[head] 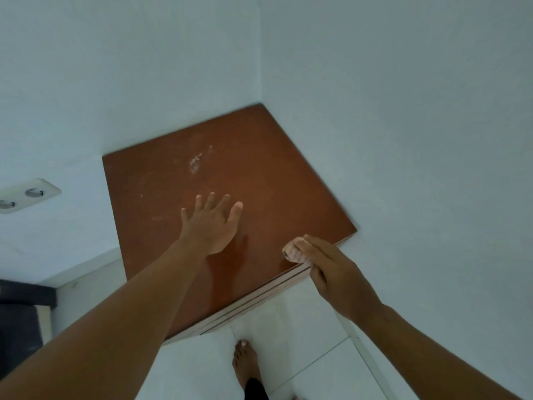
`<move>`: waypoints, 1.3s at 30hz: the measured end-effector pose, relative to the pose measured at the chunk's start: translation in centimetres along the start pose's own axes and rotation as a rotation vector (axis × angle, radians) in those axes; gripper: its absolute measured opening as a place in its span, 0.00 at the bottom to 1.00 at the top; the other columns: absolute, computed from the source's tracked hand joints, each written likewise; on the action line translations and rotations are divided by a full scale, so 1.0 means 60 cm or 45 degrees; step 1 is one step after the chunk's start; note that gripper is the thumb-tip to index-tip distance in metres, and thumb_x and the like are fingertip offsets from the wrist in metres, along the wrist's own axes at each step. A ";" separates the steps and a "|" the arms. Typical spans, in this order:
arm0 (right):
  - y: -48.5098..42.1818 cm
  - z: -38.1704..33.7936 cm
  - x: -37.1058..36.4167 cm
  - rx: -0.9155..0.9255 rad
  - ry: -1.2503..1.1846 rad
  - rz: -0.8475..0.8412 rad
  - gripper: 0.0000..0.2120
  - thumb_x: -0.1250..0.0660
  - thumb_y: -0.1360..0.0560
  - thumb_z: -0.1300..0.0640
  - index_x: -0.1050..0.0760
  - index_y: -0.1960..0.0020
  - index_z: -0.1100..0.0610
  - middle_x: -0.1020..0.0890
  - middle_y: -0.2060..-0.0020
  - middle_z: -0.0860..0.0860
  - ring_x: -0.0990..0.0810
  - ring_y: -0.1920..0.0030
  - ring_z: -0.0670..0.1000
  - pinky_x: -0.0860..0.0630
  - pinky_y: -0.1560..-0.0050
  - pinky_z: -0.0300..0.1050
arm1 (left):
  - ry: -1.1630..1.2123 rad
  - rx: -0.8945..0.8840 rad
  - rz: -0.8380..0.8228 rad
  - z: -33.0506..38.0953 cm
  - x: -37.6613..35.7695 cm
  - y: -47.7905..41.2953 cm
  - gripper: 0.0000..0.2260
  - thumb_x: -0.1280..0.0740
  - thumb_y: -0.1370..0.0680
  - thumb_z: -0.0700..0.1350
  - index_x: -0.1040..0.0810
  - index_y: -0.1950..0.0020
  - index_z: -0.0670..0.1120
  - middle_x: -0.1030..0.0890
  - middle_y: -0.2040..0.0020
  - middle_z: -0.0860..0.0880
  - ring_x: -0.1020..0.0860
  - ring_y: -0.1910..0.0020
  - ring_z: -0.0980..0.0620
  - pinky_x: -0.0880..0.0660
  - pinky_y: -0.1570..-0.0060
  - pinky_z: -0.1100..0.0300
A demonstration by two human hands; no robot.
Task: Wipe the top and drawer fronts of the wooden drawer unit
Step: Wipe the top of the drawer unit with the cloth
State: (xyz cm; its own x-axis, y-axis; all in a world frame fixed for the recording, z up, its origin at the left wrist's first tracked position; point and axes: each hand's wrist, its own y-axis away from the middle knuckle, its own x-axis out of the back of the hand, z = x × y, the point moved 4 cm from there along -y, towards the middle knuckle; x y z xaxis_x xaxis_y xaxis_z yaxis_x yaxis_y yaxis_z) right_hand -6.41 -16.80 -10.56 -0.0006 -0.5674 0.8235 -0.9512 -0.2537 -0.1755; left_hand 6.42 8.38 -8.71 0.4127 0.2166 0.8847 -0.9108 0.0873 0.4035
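Drawer unit (pixel 274 180) stands in the room corner, its top against both white walls. Left hand (pixel 212 223) lies with fingers spread, on or just above the top, mid-front. Right hand (pixel 331 272) curls round a small pale cloth (pixel 292 251) at the front right edge.

Recommended: flatten the cloth, sweep from the back corner toward the front in overlapping passes, and press harder over the white smear (pixel 196 163).

Surface: reddish-brown, glossy, 1 smear, a few pale specks. Drawer fronts show only as edge lines; condition cannot be judged.

The reddish-brown wooden drawer unit (pixel 259 174) stands in the wall corner, its top bearing whitish smudges.
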 end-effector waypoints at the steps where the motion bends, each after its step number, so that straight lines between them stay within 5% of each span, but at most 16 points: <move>1: -0.045 -0.010 -0.001 0.004 -0.033 0.048 0.25 0.39 0.21 0.65 0.28 0.25 0.56 0.24 0.30 0.54 0.25 0.30 0.53 0.27 0.29 0.47 | 0.012 0.005 0.012 -0.007 0.009 -0.006 0.33 0.61 0.20 0.68 0.47 0.17 0.56 0.51 0.16 0.49 0.58 0.18 0.44 0.59 0.24 0.35; 8: -0.373 -0.068 -0.045 -0.036 -0.092 0.052 0.27 0.42 0.24 0.60 0.27 0.25 0.53 0.24 0.29 0.56 0.27 0.27 0.56 0.33 0.25 0.48 | 0.039 0.046 0.101 -0.094 0.093 -0.097 0.32 0.61 0.20 0.69 0.46 0.18 0.59 0.50 0.16 0.49 0.55 0.18 0.42 0.56 0.25 0.34; 19: -0.752 -0.088 -0.206 0.023 0.040 -0.225 0.26 0.39 0.22 0.62 0.30 0.24 0.52 0.26 0.28 0.54 0.29 0.29 0.58 0.32 0.27 0.54 | 0.065 0.114 0.160 -0.240 0.163 -0.325 0.32 0.59 0.20 0.68 0.42 0.19 0.57 0.46 0.17 0.50 0.52 0.18 0.46 0.53 0.24 0.34; 23: -0.781 -0.073 -0.265 0.106 0.173 -0.357 0.23 0.39 0.21 0.51 0.27 0.27 0.49 0.24 0.33 0.52 0.27 0.33 0.58 0.28 0.33 0.60 | 0.060 0.130 0.117 -0.256 0.154 -0.362 0.30 0.59 0.18 0.64 0.42 0.19 0.55 0.47 0.17 0.48 0.51 0.18 0.46 0.55 0.25 0.33; 26: -0.770 -0.064 -0.286 0.140 0.274 -0.354 0.25 0.47 0.20 0.44 0.31 0.24 0.45 0.29 0.29 0.50 0.34 0.28 0.56 0.36 0.28 0.60 | 0.050 0.143 0.109 -0.259 0.137 -0.361 0.28 0.58 0.17 0.62 0.46 0.18 0.56 0.52 0.16 0.49 0.53 0.18 0.46 0.58 0.25 0.33; 30: -0.760 -0.053 -0.301 0.123 0.296 -0.443 0.26 0.49 0.17 0.47 0.45 0.18 0.43 0.42 0.21 0.49 0.48 0.20 0.54 0.52 0.20 0.61 | 0.011 0.158 0.085 -0.253 0.132 -0.361 0.28 0.59 0.17 0.61 0.50 0.17 0.55 0.55 0.16 0.49 0.56 0.18 0.45 0.60 0.26 0.31; 39: -0.719 -0.056 -0.304 0.115 0.336 -0.523 0.28 0.52 0.14 0.47 0.55 0.16 0.47 0.58 0.17 0.49 0.63 0.18 0.54 0.65 0.21 0.56 | -0.035 0.220 -0.021 -0.245 0.142 -0.365 0.29 0.61 0.18 0.62 0.53 0.17 0.56 0.58 0.16 0.49 0.57 0.18 0.44 0.62 0.27 0.30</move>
State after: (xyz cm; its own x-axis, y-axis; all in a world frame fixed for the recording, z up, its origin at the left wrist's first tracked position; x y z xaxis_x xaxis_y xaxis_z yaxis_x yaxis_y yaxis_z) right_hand 33.58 7.12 -16.18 0.2795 -0.1916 0.9408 -0.8586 -0.4885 0.1556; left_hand 29.75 22.61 -13.42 0.4295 0.1899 0.8828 -0.8897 -0.0787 0.4498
